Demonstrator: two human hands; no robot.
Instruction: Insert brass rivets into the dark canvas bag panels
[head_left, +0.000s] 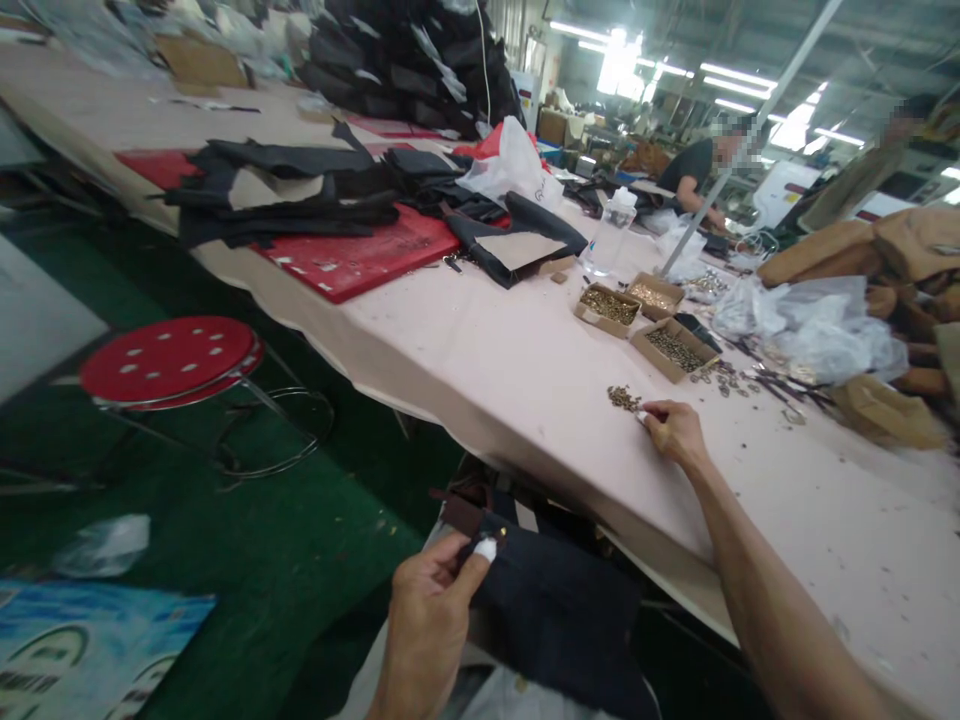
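While the left hand (433, 605) pinches a dark fabric piece (559, 600) below the edge of the table (480, 350), the right hand (676, 433) is curled at a small pile of metal parts (622, 398), near a cardboard box (657, 359); whether it grips any cannot be determined.

A dark fabric piece (562, 610) is gripped near a small brass stud (502, 534) by the left hand (439, 600). On the pale table (480, 350), a small pile of metal bits (622, 398) is met by the right hand's (675, 435) fingertips. Open boxes (673, 350) of metal parts are set beyond, and a red stool (172, 360) is seen at left.
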